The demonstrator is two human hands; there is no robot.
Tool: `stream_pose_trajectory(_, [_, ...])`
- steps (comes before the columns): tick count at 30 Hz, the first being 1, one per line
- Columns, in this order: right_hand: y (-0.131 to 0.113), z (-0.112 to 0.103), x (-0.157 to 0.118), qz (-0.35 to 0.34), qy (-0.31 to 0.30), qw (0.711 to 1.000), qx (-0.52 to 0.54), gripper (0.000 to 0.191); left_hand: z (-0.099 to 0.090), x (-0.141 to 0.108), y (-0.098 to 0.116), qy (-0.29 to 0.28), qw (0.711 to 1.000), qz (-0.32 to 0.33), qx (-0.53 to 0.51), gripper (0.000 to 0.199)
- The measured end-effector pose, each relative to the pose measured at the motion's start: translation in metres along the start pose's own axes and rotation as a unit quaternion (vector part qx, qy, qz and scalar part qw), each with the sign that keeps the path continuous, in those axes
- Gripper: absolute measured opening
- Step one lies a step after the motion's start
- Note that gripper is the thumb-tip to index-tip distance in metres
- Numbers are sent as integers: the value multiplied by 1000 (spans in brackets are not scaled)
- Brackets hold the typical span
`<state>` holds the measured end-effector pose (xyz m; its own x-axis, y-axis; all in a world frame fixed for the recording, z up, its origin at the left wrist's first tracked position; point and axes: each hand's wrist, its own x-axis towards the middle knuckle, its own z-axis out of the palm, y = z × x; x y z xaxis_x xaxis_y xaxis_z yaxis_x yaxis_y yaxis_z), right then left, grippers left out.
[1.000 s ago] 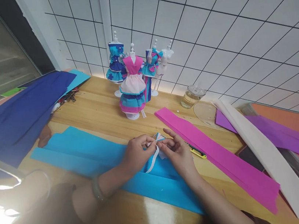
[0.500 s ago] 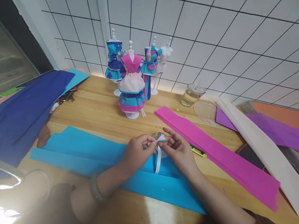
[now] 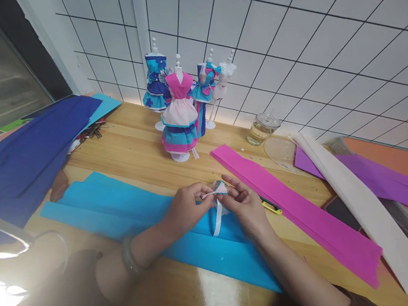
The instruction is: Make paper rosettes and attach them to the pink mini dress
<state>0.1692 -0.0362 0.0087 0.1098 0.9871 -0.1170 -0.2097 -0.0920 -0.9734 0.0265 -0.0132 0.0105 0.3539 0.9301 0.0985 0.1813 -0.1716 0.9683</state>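
Observation:
A small white bow with blue edging is pinched between my two hands, above the blue crepe paper. My left hand grips its left end with thumb and fingertips. On its right side my right hand closes thumb and index finger on the bow, the other fingers loosely bent. A narrow white strip hangs below the bow over the blue paper. Behind the fingers a round, ring-like thing shows only in part.
Miniature dress forms in paper dresses stand at the back, near a glass of liquid. A yellow cutter and pink paper lie to the right, beside white paper. Dark blue paper covers the left.
The bow has turned and spread between my fingers, so more of its white face shows. The hanging strip has shifted slightly right. Both hands stay nearly in place.

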Motion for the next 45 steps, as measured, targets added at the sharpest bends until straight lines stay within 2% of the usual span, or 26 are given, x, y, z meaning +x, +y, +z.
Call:
stream_pose_trajectory(11, [2,0,2,-54,-12,998,-13,50,-2,2,1,-25,1000,0,-18,11])
stream_pose_trajectory(18, [-1,1,0,-53,-17,998,-8,58,-2,1,0,-32,998,8,-44,17])
stream_pose_trajectory(22, [1,-2,2,-34,-7,999,-6,51,0,3,-3,-29,997,3,-76,17])
stream_pose_trajectory(26, [3,-5,3,21,-46,999,-17,32,0,5,-8,-47,985,-25,-162,18])
stream_pose_trajectory(29, [2,-6,2,30,-60,997,-26,19,-1,6,-9,-62,975,-53,-204,19])
stream_pose_trajectory(37, [-5,-3,0,-68,-60,992,-85,8,-5,7,-9,-99,951,-122,-266,22])
stream_pose_trajectory(41, [-8,-2,-1,-79,-63,990,-97,8,-6,8,-10,-132,925,-167,-316,23])
stream_pose_trajectory(45, [-7,-1,-2,-79,-66,990,-101,7,-9,9,-12,-148,914,-196,-324,24])
